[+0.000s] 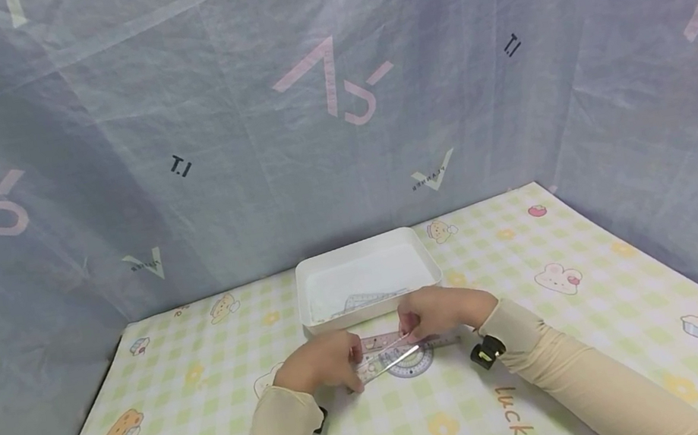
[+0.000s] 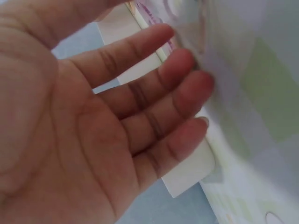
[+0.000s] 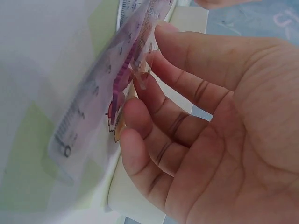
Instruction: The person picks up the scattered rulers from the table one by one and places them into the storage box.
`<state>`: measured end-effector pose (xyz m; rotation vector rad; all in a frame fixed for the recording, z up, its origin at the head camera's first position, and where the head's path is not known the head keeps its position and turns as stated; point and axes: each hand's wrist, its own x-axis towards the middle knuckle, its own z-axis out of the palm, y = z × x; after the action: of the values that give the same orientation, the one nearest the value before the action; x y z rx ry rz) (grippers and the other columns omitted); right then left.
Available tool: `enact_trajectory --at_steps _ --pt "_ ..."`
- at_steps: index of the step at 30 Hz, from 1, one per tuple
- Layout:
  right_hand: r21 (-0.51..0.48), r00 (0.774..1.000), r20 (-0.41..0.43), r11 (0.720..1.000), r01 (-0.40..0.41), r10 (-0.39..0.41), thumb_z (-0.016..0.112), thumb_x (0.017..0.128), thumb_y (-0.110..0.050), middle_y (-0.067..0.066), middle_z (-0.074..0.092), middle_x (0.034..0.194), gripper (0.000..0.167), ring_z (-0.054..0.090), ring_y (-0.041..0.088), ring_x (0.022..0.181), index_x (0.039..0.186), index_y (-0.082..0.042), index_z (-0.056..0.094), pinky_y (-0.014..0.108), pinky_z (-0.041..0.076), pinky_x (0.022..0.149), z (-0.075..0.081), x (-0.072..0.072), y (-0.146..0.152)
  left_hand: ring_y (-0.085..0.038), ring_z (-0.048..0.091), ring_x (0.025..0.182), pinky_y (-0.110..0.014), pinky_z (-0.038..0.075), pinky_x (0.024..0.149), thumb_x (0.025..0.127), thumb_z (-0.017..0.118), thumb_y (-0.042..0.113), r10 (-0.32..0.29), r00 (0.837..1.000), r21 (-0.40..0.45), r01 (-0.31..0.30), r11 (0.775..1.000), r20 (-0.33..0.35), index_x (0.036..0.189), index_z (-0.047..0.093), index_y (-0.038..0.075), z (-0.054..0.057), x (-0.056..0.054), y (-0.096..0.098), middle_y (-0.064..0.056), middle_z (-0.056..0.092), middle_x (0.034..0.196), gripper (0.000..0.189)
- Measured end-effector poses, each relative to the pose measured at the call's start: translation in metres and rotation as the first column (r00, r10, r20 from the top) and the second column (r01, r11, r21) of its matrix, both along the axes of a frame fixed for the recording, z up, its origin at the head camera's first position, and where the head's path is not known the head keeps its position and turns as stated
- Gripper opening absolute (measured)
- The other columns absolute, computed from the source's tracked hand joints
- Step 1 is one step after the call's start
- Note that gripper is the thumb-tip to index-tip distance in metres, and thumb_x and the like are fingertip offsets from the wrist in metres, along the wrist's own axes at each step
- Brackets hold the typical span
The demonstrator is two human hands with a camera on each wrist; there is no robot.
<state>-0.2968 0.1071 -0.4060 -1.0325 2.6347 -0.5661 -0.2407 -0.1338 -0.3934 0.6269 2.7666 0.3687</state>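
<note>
Over the table, both hands hold a clear flat plastic piece (image 1: 387, 362) with a bright glossy edge; its exact kind cannot be told. My left hand (image 1: 321, 363) grips its left end between thumb and fingers, while the other fingers extend loosely in the left wrist view. At the right end, my right hand (image 1: 439, 310) pinches a clear corner (image 3: 144, 70) between thumb and fingertips. Just below lies a see-through ruler (image 3: 77, 126) with a pinkish print. A round-edged clear protractor (image 1: 412, 366) is partly under the held piece.
A white rectangular tray (image 1: 320, 325) stands directly behind the hands, with a clear measuring piece (image 1: 363, 300) inside near its front wall. A green-checked cloth (image 1: 246, 388) covers the table. Grey printed fabric (image 1: 227, 153) hangs behind and at the right.
</note>
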Motion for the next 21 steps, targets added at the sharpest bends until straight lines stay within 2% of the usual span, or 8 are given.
enact_trajectory --at_steps 3,10,15,21 --pt "0.001 1.000 0.010 1.000 0.004 -0.004 0.076 0.088 -0.017 -0.010 0.061 0.080 0.007 0.057 0.009 0.078 0.088 -0.017 0.068 0.033 0.049 0.076 0.0005 0.0010 -0.0002 -0.011 0.051 0.062 -0.029 0.044 0.057 0.070 0.087 0.013 0.022 1.000 -0.004 -0.022 1.000 0.012 0.079 0.063 0.016 0.0002 0.0022 0.0020 0.006 0.058 0.070 0.025" --pt "0.012 1.000 0.003 1.000 0.001 -0.001 0.076 0.088 -0.017 -0.010 0.061 0.078 0.009 0.056 0.008 0.076 0.084 -0.019 0.067 0.032 0.049 0.074 -0.0011 0.0014 -0.0007 -0.012 0.049 0.059 -0.027 0.041 0.052 0.067 0.081 0.005 0.016 1.000 -0.010 -0.016 1.000 -0.006 0.071 0.059 0.016 0.0003 0.0045 0.0061 0.005 0.057 0.068 0.025" --pt "0.025 1.000 0.015 1.000 0.009 -0.010 0.076 0.088 -0.018 -0.012 0.061 0.077 0.013 0.056 0.007 0.075 0.081 -0.021 0.065 0.031 0.049 0.074 -0.0025 0.0007 -0.0018 -0.011 0.047 0.060 -0.026 0.039 0.052 0.066 0.077 0.002 -0.012 0.999 0.004 0.012 1.000 -0.032 0.075 0.057 0.017 -0.0023 0.0031 0.0068 0.005 0.055 0.070 0.027" --pt "0.026 1.000 0.008 1.000 0.002 -0.002 0.077 0.086 -0.017 -0.012 0.061 0.078 0.015 0.056 0.007 0.076 0.079 -0.021 0.065 0.031 0.048 0.075 -0.0035 0.0001 -0.0024 -0.009 0.050 0.060 -0.024 0.042 0.054 0.067 0.079 0.003 -0.043 0.998 0.006 0.043 0.999 -0.043 0.085 0.059 0.016 -0.0051 0.0011 0.0056 0.006 0.056 0.072 0.030"
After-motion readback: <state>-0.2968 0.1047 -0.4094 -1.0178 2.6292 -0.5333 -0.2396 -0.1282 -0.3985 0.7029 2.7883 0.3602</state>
